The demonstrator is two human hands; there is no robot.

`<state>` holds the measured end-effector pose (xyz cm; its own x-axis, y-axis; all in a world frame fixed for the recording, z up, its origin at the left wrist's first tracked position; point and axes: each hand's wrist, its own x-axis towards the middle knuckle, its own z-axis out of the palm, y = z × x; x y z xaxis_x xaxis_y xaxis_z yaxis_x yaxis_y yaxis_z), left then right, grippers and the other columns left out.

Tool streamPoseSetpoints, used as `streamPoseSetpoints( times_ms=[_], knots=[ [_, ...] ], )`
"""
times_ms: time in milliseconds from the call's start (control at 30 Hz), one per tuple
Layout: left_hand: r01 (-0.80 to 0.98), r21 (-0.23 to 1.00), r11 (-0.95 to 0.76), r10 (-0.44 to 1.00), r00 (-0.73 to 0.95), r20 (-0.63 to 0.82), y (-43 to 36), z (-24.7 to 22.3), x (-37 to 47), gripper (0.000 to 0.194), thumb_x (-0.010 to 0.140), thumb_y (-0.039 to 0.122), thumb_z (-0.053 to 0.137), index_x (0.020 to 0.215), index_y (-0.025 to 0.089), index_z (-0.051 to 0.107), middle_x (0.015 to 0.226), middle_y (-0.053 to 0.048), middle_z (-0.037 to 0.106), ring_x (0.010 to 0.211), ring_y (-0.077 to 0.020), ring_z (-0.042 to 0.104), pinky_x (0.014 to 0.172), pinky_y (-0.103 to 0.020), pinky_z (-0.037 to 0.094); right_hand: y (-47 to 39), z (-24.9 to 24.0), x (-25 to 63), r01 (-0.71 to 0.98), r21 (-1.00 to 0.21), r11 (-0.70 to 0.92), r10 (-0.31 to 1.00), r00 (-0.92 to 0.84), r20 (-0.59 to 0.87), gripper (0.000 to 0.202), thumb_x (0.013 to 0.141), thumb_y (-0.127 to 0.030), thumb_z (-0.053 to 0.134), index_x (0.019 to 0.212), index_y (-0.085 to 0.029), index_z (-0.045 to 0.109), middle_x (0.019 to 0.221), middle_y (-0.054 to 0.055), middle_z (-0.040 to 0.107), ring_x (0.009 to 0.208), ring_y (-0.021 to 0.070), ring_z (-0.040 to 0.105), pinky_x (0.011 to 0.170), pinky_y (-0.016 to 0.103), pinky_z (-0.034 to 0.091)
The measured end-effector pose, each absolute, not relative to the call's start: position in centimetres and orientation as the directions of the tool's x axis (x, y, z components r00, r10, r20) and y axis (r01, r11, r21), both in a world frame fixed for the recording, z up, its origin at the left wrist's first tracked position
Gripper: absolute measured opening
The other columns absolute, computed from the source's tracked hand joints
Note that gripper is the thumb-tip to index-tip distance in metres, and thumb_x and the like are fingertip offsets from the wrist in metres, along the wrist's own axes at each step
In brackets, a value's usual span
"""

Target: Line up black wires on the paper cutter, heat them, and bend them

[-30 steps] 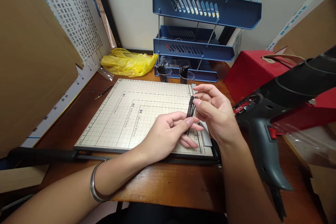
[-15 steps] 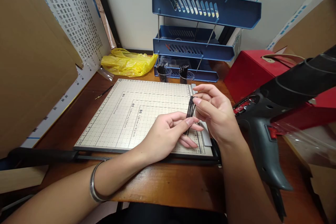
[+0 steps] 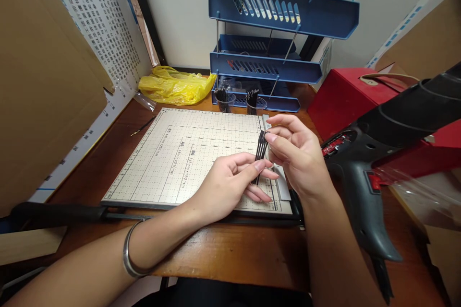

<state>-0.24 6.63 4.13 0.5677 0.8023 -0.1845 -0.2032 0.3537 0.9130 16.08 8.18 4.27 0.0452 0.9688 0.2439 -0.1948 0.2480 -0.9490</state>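
Note:
Several thin black wire-like strips (image 3: 260, 148) are bunched together between my hands, above the right part of the paper trimmer (image 3: 154, 163). My left hand (image 3: 237, 177) is closed on their lower part, thumb against fingers. At their upper ends, the thumb and forefinger of my right hand (image 3: 297, 151) pinch the bundle; its other fingers are loosely curled. The strips fan slightly apart at the top. Two clear cups, a left cup (image 3: 230, 101) and a right cup (image 3: 262, 104), stand behind the trimmer with similar black pieces standing in them.
A heat gun (image 3: 363, 192) stands close by my right forearm, before a red box (image 3: 345, 91). Blue tiered trays (image 3: 266, 69) rise at the back beside a yellow plastic bag (image 3: 176, 86). The trimmer's black handle (image 3: 61, 212) extends left. One loose black piece (image 3: 144, 125) lies on the table.
The upper ends of the black strips have spread a little and shifted slightly left of my right fingertips. My hands have barely moved.

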Motion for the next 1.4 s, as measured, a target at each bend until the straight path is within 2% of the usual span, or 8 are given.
streamPoseSetpoints(
  times_ms=[500,633,767,833,900,967,1167,1400],
  knots=[
    [-0.208,0.912,0.354,0.794,0.582,-0.175,6.6,4.1,-0.3,0.022,0.098,0.031,0.065,0.097,0.009,0.067,0.104,-0.012,0.079,0.061,-0.0116,0.076,0.062,-0.019,0.062,8.0,4.5,16.1,-0.241,-0.942,0.234,0.972,0.039,0.232,0.023,0.083,-0.022,0.078,0.104,-0.024,0.068,0.072,-0.006,0.059,0.045,0.0022,0.037,0.042,0.019,0.029],
    [-0.258,0.911,0.32,0.808,0.576,-0.121,6.5,4.2,-0.4,0.021,0.098,0.032,0.066,0.101,0.011,0.069,0.103,-0.01,0.08,0.062,-0.0111,0.076,0.062,-0.018,0.061,7.6,5.0,15.8,-0.205,-0.963,0.175,0.981,-0.047,0.188,0.024,0.081,-0.029,0.08,0.103,-0.022,0.071,0.081,-0.002,0.065,0.051,0.0045,0.045,0.044,0.019,0.036],
    [-0.286,0.925,0.25,0.822,0.567,-0.047,6.5,4.2,-0.6,0.025,0.096,0.035,0.067,0.103,0.011,0.071,0.107,-0.01,0.079,0.064,-0.0118,0.076,0.063,-0.019,0.062,7.2,5.6,15.6,-0.112,-0.989,0.094,0.973,-0.199,0.115,0.024,0.083,-0.037,0.077,0.098,-0.019,0.079,0.072,0.001,0.066,0.051,0.0073,0.047,0.043,0.02,0.036],
    [-0.284,0.932,0.227,0.825,0.564,-0.028,6.5,4.3,-0.6,0.026,0.096,0.036,0.067,0.103,0.012,0.073,0.109,-0.01,0.079,0.065,-0.012,0.076,0.064,-0.019,0.062,7.2,5.8,15.7,-0.068,-0.989,0.131,0.963,-0.226,0.143,0.021,0.084,-0.039,0.076,0.093,-0.021,0.082,0.085,0.006,0.075,0.062,0.012,0.06,0.049,0.022,0.045],
    [-0.275,0.937,0.215,0.826,0.562,-0.025,6.5,4.3,-0.6,0.027,0.096,0.037,0.067,0.102,0.012,0.075,0.11,-0.01,0.078,0.065,-0.0118,0.076,0.063,-0.019,0.062,7.1,5.8,15.8,-0.035,-0.982,0.184,0.953,-0.239,0.187,0.019,0.085,-0.04,0.076,0.089,-0.023,0.084,0.098,0.007,0.078,0.085,0.0188,0.07,0.065,0.026,0.055],
    [-0.267,0.941,0.209,0.828,0.561,-0.025,6.5,4.4,-0.6,0.028,0.096,0.038,0.067,0.102,0.012,0.076,0.11,-0.011,0.078,0.064,-0.0124,0.076,0.063,-0.02,0.062,7.1,5.7,15.9,-0.018,-0.978,0.208,0.947,-0.247,0.206,0.018,0.087,-0.04,0.075,0.088,-0.025,0.084,0.095,0.007,0.079,0.098,0.0218,0.072,0.077,0.028,0.058],
    [-0.266,0.936,0.23,0.826,0.562,-0.044,6.4,4.5,-0.7,0.031,0.095,0.04,0.069,0.106,0.011,0.075,0.113,-0.012,0.078,0.065,-0.0134,0.076,0.064,-0.021,0.062,7.0,5.6,15.6,-0.1,-0.972,0.212,0.962,-0.152,0.226,0.014,0.081,-0.034,0.081,0.09,-0.024,0.084,0.092,0.006,0.081,0.075,0.0171,0.072,0.058,0.024,0.055],
    [-0.306,0.916,0.261,0.811,0.584,-0.036,6.4,4.4,-0.6,0.026,0.097,0.035,0.067,0.111,0.013,0.065,0.109,-0.01,0.079,0.065,-0.013,0.077,0.065,-0.021,0.062,7.2,5.7,15.4,-0.138,-0.955,0.264,0.954,-0.11,0.279,0.01,0.079,-0.027,0.081,0.071,-0.021,0.079,0.084,0.006,0.08,0.086,0.0209,0.076,0.073,0.028,0.059]
  ],
)
